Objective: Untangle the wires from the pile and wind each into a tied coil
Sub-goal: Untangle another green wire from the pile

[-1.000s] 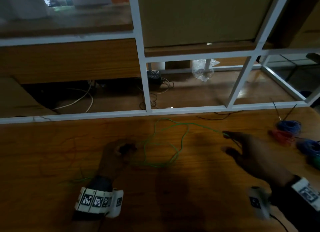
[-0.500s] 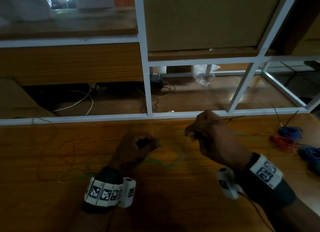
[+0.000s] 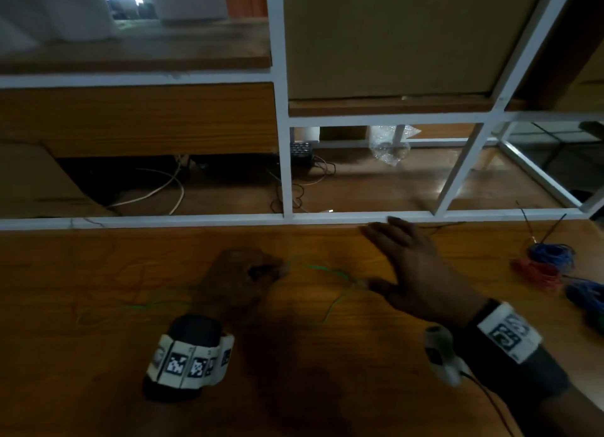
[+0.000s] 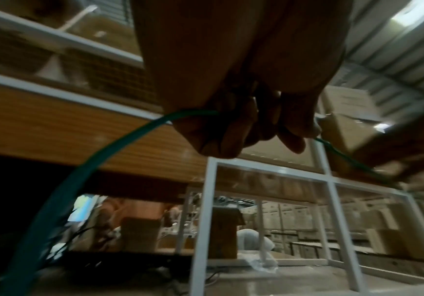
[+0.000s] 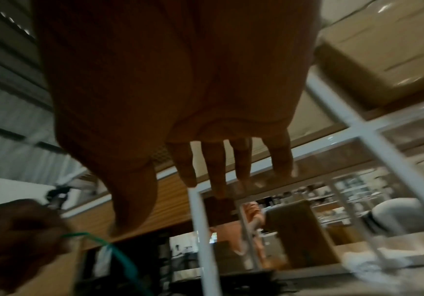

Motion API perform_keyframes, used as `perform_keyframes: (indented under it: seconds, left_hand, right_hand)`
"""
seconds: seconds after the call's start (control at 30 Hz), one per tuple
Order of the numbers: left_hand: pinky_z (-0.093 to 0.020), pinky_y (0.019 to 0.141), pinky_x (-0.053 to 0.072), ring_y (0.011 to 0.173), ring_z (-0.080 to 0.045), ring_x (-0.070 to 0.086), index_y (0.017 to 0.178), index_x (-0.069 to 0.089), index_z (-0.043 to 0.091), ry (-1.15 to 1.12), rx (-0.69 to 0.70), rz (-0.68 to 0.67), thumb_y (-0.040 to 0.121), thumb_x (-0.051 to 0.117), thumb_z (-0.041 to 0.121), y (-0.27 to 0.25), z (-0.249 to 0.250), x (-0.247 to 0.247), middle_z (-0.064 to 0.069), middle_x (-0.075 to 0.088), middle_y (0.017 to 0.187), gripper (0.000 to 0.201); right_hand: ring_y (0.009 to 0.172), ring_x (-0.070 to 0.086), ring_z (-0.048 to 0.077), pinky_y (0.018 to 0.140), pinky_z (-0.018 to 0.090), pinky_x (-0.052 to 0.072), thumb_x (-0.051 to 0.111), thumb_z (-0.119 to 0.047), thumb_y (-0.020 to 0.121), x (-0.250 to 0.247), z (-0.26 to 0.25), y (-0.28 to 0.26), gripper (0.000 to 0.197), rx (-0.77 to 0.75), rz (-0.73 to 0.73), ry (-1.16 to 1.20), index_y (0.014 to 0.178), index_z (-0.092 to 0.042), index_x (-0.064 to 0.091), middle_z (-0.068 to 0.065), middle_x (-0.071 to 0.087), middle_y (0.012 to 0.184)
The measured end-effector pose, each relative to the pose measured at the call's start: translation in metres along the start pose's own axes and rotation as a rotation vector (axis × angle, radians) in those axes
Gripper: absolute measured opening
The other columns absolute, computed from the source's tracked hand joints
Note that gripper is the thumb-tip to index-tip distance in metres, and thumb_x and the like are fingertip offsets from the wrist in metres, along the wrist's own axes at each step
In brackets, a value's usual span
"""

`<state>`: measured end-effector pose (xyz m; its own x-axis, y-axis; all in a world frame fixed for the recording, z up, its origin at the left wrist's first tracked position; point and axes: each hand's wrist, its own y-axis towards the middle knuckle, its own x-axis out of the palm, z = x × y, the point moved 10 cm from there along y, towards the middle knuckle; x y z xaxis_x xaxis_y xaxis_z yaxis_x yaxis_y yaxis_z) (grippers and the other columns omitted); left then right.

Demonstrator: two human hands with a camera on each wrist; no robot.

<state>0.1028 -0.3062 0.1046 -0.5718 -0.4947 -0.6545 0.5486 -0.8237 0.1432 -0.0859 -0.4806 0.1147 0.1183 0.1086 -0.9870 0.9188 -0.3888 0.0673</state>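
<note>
A thin green wire (image 3: 330, 270) lies loose on the wooden table (image 3: 294, 371). My left hand (image 3: 258, 271) is a fist gripping it. In the left wrist view its curled fingers (image 4: 231, 128) close round the green wire (image 4: 99, 160), which leaves the hand on both sides. My right hand (image 3: 408, 263) hovers to the right with fingers spread and straight, holding nothing. The right wrist view shows those fingers (image 5: 216, 166) apart, with the green wire (image 5: 122, 254) passing below the thumb. More green wire trails off to the left (image 3: 147, 306).
Wound coils sit at the table's right edge: a blue coil (image 3: 552, 253), a red coil (image 3: 536, 273) and another blue coil (image 3: 588, 296). A white metal frame (image 3: 287, 162) borders the table's far edge. Behind it lie cables (image 3: 170, 188) and a plastic bag (image 3: 390, 146).
Half a second ago my right hand pinched the green wire close to the left hand. It has let go and moved right with fingers spread. The wire's loops have shrunk.
</note>
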Motion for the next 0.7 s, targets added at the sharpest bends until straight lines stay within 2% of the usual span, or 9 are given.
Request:
perform_keyframes:
  seconds: [0.03,0.1,0.2,0.3,0.4,0.47,0.57,0.63,0.7]
  left_hand:
    - [-0.018,0.07,0.05,0.081,0.001,0.062,0.093,0.073,0.038,0.013,0.066,-0.028,0.084,0.074,0.034,0.001,0.013,0.01,0.019,0.066,0.085,0.01]
    - [-0.022,0.066,0.051,0.078,-0.005,0.062,0.098,0.075,0.034,0.024,0.204,-0.052,0.085,0.076,0.027,0.002,0.039,0.024,0.014,0.066,0.084,0.014]
    - [-0.016,0.064,0.05,0.079,-0.004,0.064,0.099,0.075,0.029,-0.002,0.269,-0.021,0.087,0.074,0.025,0.004,0.053,0.022,0.014,0.068,0.086,0.013]
    - [-0.013,0.065,0.05,0.08,0.003,0.065,0.097,0.075,0.031,-0.124,0.061,-0.065,0.089,0.071,0.031,0.001,0.021,0.015,0.019,0.071,0.085,0.009]
    - [-0.02,0.058,0.05,0.068,-0.005,0.067,0.082,0.075,0.029,-0.289,-0.172,-0.078,0.091,0.066,0.025,-0.016,-0.022,0.004,0.013,0.073,0.081,0.013]
    - [-0.022,0.059,0.048,0.069,-0.005,0.067,0.082,0.075,0.029,-0.268,-0.238,-0.019,0.089,0.067,0.026,-0.027,-0.042,-0.012,0.012,0.073,0.078,0.011]
    - [-0.03,0.069,0.051,0.074,-0.002,0.066,0.081,0.073,0.035,-0.225,-0.242,0.113,0.082,0.067,0.042,-0.032,-0.054,-0.037,0.015,0.072,0.079,0.009]
    - [-0.027,0.075,0.051,0.082,-0.002,0.065,0.083,0.07,0.038,-0.163,-0.19,0.149,0.08,0.067,0.045,-0.03,-0.043,-0.04,0.015,0.07,0.084,0.008]
    - [-0.012,0.068,0.048,0.082,0.001,0.063,0.088,0.069,0.037,-0.097,-0.084,0.125,0.087,0.069,0.034,-0.024,-0.015,-0.03,0.018,0.068,0.09,0.004]
  right_hand:
    - [0.152,0.021,0.026,0.121,0.052,0.029,0.06,-0.059,0.092,0.0,-0.023,0.004,0.08,-0.063,0.006,0.038,0.159,-0.029,0.027,-0.003,0.037,0.161]
    - [0.141,0.041,0.025,0.112,0.049,0.042,0.061,-0.044,0.097,0.004,-0.064,0.012,0.055,-0.173,0.026,0.159,0.148,-0.027,0.048,-0.001,0.059,0.143]
    - [0.09,0.066,0.02,0.073,0.044,0.059,0.06,-0.008,0.091,0.005,-0.088,0.019,0.033,-0.242,0.044,0.294,0.119,-0.023,0.07,-0.002,0.073,0.097]
    - [0.079,0.066,0.013,0.068,0.036,0.057,0.062,0.002,0.083,-0.023,-0.06,0.014,0.038,-0.172,0.186,0.314,0.11,-0.022,0.073,-0.007,0.072,0.091]
    - [0.072,0.058,0.001,0.065,0.018,0.048,0.067,0.006,0.087,-0.065,-0.009,0.002,0.033,-0.054,0.43,0.31,0.103,-0.022,0.075,-0.009,0.072,0.09]
    - [0.075,0.057,0.002,0.07,0.018,0.048,0.068,0.003,0.089,-0.074,0.02,-0.004,0.027,0.025,0.513,0.297,0.102,-0.02,0.077,-0.008,0.071,0.09]
    - [0.101,0.062,0.014,0.092,0.04,0.055,0.07,-0.011,0.093,-0.044,0.033,0.005,0.027,0.096,0.361,0.255,0.117,-0.022,0.074,-0.003,0.072,0.107]
    - [0.127,0.052,0.029,0.105,0.05,0.047,0.073,-0.03,0.091,-0.019,0.019,0.012,0.055,0.098,0.222,0.141,0.143,-0.026,0.056,0.004,0.064,0.135]
    - [0.142,0.037,0.033,0.113,0.053,0.039,0.073,-0.051,0.086,-0.011,-0.01,0.018,0.083,0.031,0.171,0.073,0.156,-0.027,0.036,0.005,0.048,0.154]
